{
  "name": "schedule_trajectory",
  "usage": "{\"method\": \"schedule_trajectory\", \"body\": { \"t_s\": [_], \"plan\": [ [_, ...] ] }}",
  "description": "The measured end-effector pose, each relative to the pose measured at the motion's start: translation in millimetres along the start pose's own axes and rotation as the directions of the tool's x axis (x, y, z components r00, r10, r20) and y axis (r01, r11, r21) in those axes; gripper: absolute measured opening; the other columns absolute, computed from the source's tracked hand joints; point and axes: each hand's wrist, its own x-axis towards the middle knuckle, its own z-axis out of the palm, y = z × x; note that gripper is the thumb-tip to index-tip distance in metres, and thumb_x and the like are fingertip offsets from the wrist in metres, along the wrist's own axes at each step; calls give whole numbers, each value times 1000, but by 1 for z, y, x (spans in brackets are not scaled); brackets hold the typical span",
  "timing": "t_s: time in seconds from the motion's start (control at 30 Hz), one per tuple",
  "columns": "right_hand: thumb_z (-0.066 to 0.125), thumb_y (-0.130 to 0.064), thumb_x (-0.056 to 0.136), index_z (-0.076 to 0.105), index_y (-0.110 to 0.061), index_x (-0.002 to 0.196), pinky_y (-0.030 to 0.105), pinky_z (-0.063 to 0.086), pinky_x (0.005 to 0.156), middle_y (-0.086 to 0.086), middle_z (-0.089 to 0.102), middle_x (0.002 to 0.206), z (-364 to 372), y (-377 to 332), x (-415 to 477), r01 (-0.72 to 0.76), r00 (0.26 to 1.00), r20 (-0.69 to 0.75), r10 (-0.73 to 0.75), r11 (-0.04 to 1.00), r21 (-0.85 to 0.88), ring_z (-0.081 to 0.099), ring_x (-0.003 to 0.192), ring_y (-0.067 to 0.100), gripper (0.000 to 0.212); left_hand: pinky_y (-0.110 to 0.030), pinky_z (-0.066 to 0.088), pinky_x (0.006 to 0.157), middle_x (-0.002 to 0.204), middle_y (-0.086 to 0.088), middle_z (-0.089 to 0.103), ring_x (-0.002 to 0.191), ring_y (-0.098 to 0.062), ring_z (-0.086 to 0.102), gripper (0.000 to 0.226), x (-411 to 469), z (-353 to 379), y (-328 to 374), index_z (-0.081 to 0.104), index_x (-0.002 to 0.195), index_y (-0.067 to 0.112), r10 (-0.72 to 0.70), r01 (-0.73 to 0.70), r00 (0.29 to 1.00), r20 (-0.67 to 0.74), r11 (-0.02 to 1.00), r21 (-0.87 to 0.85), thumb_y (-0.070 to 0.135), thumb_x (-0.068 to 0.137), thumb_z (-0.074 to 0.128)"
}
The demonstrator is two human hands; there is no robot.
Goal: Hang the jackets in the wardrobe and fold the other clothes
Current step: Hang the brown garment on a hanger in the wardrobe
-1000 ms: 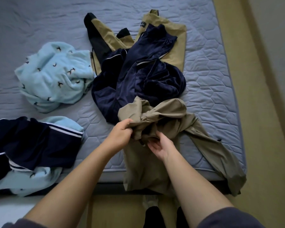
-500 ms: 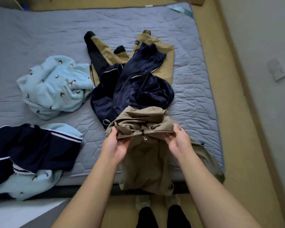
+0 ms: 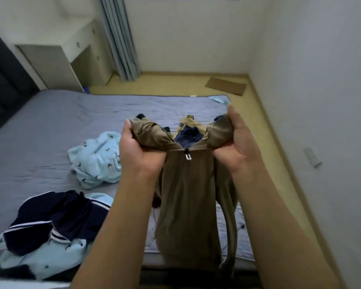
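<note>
A khaki zip jacket [image 3: 188, 197] hangs in the air in front of me, above the near edge of the bed [image 3: 50, 130]. My left hand [image 3: 140, 151] grips its left shoulder and my right hand [image 3: 236, 142] grips its right shoulder, with the zip pull between them. Behind the jacket, partly hidden, lie a navy garment [image 3: 188, 135] and a tan one [image 3: 189, 123]. A light blue patterned fleece [image 3: 94, 161] sits to the left. A navy striped garment [image 3: 56, 220] lies on another light blue piece [image 3: 40, 259] at the near left.
A white desk [image 3: 71, 49] and grey curtain [image 3: 121, 38] stand beyond the bed. A dark headboard [image 3: 0, 80] is at far left. Wooden floor [image 3: 269, 126] runs along the bed's right side, with a flat cardboard piece [image 3: 225, 85] on it, beside the wall.
Both hands have lifted the khaki jacket off the bed and spread its shoulders apart. My view has tilted up from the mattress to the room.
</note>
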Motion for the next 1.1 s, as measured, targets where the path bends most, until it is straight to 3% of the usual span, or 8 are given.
{"method": "schedule_trajectory", "body": {
  "t_s": [0.13, 0.33, 0.4, 0.47, 0.57, 0.67, 0.87, 1.1],
  "plan": [
    [63, -13, 86, 64, -7, 89, 45, 55, 85, 12, 67, 79, 8, 15, -13, -210, 978, -75, 197, 932, -294, 67, 68, 26, 7, -39, 48, 97, 83, -9, 64, 75, -21, 62, 20, -27, 11, 9, 64, 80, 9, -1, 19, 994, -112, 986, 163, 19, 93, 52],
    [53, -22, 90, 57, -9, 81, 32, 55, 63, 8, 62, 67, -1, 20, -13, -329, 936, -49, 348, 819, -470, 62, 58, 23, 16, -55, 39, 101, 126, -20, 58, 115, -37, 54, 45, -59, -21, 1, 57, 124, 7, 109, -99, 949, -295, 994, 51, 38, 94, 44],
    [56, -23, 92, 55, -9, 87, 32, 55, 58, 9, 60, 71, 3, 12, -15, -214, 965, -1, 261, 789, -575, 62, 58, 21, 15, -53, 46, 91, 107, -21, 66, 101, -36, 62, 39, -76, -30, -2, 63, 107, 8, 250, -261, 910, -329, 965, 12, 39, 96, 42],
    [55, -26, 94, 56, -8, 90, 39, 54, 72, 12, 60, 80, 2, 7, -19, -46, 982, 93, 165, 684, -728, 63, 70, 24, 19, -46, 49, 76, 81, -13, 67, 74, -27, 64, 35, -100, -38, -7, 59, 86, 11, 415, -463, 814, -407, 886, -20, 38, 98, 40],
    [50, -31, 97, 62, -8, 82, 45, 53, 84, 15, 66, 85, 2, 15, -41, 134, 951, 272, 148, 596, -792, 66, 82, 30, 30, -43, 50, 88, 99, -11, 62, 78, -21, 61, 34, -145, -46, -21, 58, 110, 9, 590, -669, 593, -547, 740, 73, 38, 99, 43],
    [55, -39, 94, 62, -8, 106, 46, 54, 89, 13, 68, 102, 14, 38, -71, -52, 910, 258, 326, 704, -708, 67, 94, 29, 33, -34, 53, 78, 97, -4, 65, 82, -15, 64, 26, -193, -53, -32, 58, 109, 14, 686, -770, 390, -614, 609, 192, 35, 99, 46],
    [41, -37, 99, 72, -4, 93, 39, 57, 70, 15, 73, 85, 40, 77, -151, -643, 537, 336, 774, 633, -432, 72, 77, 24, 45, -36, 51, 86, 102, -7, 68, 94, -20, 65, 35, -313, -71, -42, 62, 107, 12, 747, -945, 220, -627, 322, 53, 32, 103, 34],
    [43, -34, 99, 71, -3, 84, 30, 55, 66, 13, 73, 79, 42, 118, -286, -807, 116, 337, 934, 286, -516, 72, 66, 18, 44, -31, 51, 86, 102, -10, 70, 93, -20, 66, 45, -468, -90, -94, 64, 109, 8, 689, -1000, 10, -725, 5, -8, 37, 102, 31]
  ]
}}
